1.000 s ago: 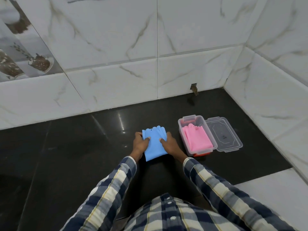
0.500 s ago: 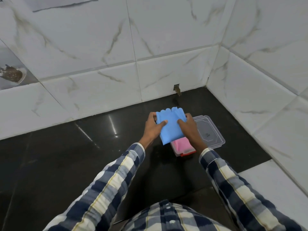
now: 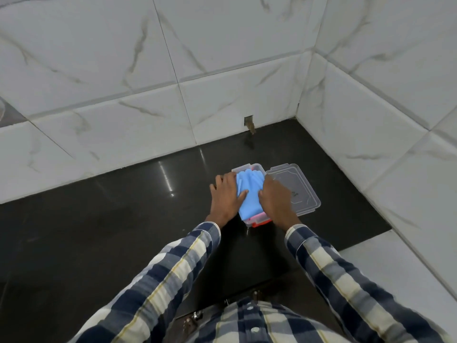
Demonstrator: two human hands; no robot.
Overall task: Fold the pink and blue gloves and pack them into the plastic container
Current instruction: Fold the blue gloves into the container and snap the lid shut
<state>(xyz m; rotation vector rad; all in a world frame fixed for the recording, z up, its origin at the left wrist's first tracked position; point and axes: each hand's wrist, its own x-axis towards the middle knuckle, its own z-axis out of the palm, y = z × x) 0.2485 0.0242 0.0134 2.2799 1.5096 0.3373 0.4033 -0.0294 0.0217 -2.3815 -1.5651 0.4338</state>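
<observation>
Blue gloves (image 3: 249, 194) pressed into plastic container (image 3: 247, 167), both hands

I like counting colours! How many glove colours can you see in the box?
2. The folded blue rubber glove lies on top in the clear plastic container; a sliver of pink glove peeks out beneath, near its front end. More may be hidden.

A folded blue rubber glove (image 3: 249, 194) lies flat atop the folded pink glove (image 3: 257, 216), only a pink edge showing, inside the clear rectangular plastic container (image 3: 258, 220); its clear lid (image 3: 294, 186) lies just beside.
</observation>
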